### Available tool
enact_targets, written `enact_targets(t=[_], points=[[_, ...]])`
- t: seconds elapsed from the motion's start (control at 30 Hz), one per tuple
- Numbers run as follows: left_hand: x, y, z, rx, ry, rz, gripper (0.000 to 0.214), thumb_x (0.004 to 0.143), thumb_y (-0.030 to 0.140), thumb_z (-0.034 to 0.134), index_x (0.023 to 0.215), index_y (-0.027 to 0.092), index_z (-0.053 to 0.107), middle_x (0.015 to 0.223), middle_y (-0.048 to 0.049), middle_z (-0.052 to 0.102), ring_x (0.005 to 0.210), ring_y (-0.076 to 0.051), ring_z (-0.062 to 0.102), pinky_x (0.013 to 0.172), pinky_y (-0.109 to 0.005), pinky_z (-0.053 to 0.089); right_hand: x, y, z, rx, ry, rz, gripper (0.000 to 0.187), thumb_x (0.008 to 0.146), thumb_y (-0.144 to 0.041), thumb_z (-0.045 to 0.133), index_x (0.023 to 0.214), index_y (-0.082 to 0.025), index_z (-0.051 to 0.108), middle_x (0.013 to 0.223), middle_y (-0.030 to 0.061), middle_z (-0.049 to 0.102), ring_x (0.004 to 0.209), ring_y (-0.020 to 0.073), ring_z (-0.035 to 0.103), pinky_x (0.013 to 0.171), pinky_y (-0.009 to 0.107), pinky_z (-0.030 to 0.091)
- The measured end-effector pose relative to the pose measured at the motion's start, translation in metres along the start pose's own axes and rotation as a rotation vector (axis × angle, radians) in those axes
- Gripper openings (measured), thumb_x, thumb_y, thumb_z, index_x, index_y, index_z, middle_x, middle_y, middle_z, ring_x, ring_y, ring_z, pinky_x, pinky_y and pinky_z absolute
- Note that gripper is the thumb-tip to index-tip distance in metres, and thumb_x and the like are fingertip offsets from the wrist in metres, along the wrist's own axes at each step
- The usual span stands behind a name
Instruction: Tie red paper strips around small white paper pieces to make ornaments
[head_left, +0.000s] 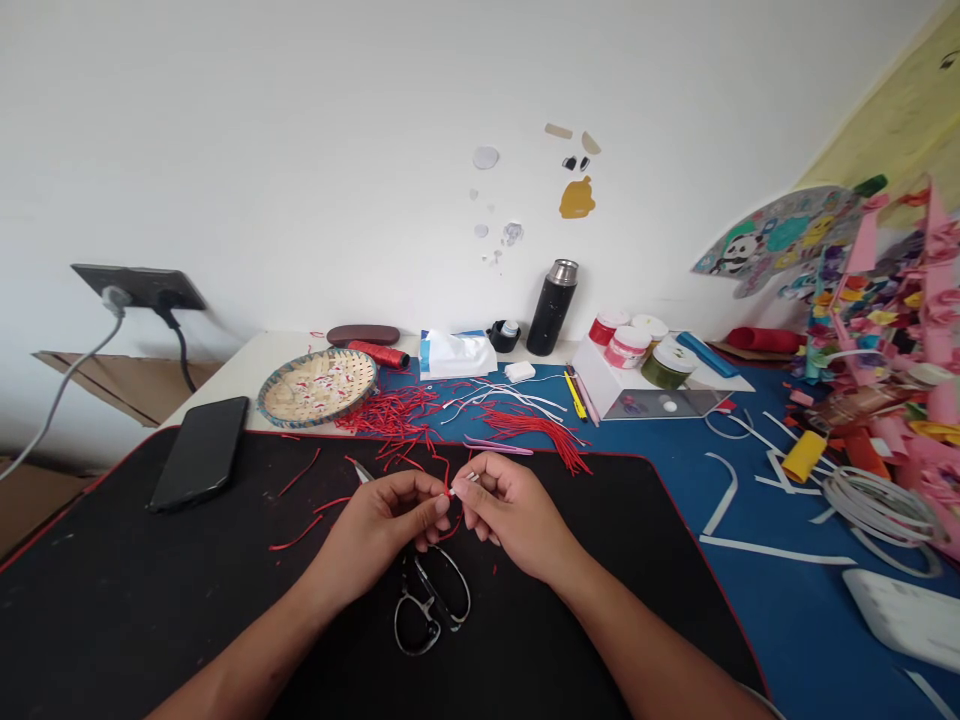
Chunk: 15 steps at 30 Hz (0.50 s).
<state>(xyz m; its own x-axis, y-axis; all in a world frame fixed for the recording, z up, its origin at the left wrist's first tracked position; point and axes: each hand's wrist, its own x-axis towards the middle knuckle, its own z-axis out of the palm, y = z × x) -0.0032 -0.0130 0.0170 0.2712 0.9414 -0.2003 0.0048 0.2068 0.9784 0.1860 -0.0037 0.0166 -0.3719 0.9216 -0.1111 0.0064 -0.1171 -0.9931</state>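
Observation:
My left hand (386, 525) and my right hand (517, 515) meet over the black mat (585, 620), thumbs and fingers pinched together. A short red cord (441, 468) runs up and down from my left fingertips. Thin white cord (472, 478) pokes out between my right fingers, and how it joins the red cord is hidden. Beneath my hands lie scissors (420, 625), their handles toward me and the blade tip showing beyond my left hand. Loose pieces of red cord (300, 535) are scattered left of the hands.
Beyond the hands are a red cord pile (397, 412), a cord bundle (532, 425), white cords (510, 393) and a purple tool (499, 446). A woven basket (319, 385) and a phone (201, 452) sit left. Jars (628, 345) and a black flask (553, 308) stand behind.

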Motion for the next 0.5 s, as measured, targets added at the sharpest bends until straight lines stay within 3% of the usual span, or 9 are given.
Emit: enact_targets(t=[0.5], points=[[0.0017,-0.0074,-0.0013,-0.034,-0.002,0.002,0.039,0.076,0.053,0.085,0.083,0.016,0.074,0.068,-0.0018,0.072,0.06,-0.014,0.063,0.055,-0.024,0.051,0.001,0.0028,-0.0002,0.008,-0.01,-0.014,0.027,0.093,-0.045,0.066,0.094,-0.018,0.061,0.063,-0.0044,0.058,0.05,0.0085,0.049,0.045,0.019,0.034]])
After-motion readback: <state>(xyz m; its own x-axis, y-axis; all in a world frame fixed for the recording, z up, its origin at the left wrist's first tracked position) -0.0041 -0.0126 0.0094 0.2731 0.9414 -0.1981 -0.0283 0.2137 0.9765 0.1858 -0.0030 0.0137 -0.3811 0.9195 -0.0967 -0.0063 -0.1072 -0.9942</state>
